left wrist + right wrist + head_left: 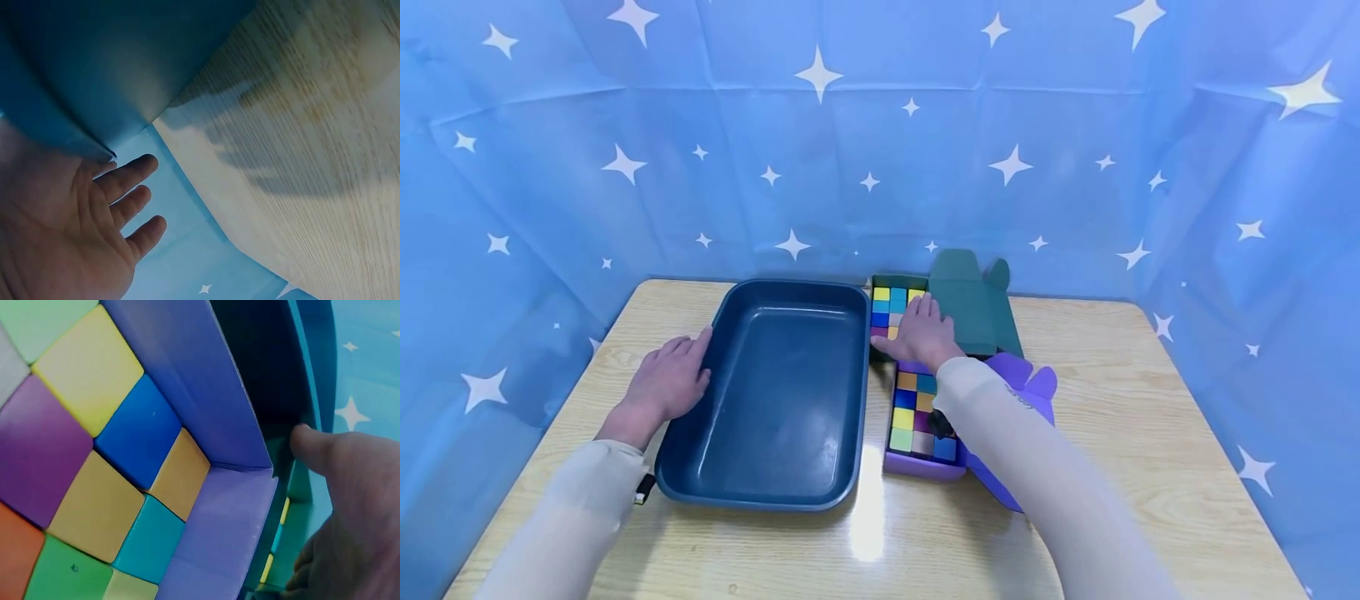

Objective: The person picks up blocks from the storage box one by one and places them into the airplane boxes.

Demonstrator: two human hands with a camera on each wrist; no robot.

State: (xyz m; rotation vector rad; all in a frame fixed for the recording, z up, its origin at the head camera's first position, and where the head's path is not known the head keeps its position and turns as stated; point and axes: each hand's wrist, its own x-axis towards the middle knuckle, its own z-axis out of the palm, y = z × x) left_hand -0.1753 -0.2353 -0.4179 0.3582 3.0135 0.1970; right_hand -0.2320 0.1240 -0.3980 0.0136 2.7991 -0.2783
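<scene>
My left hand [672, 375] lies along the left rim of a large dark-blue rectangular tray [775, 392], fingers extended. In the left wrist view its palm and spread fingers [130, 182] show beside the tray wall [119, 75], holding nothing. My right hand [922, 333] is over a green cardboard box [898, 281] of coloured cubes, covering part of them. Its thumb [315, 447] is at the green box's edge in the right wrist view; the other fingers are mostly hidden there. Nearer me, a purple box [922, 467] holds packed cubes, partly hidden by my right forearm.
The green lid [962, 308] folds out to the right, and the purple lid [1000, 482] lies open beneath my right sleeve. Both boxes stand right of the tray on a wooden table [1120, 433]. A blue star-printed curtain [880, 125] surrounds the table's back and sides.
</scene>
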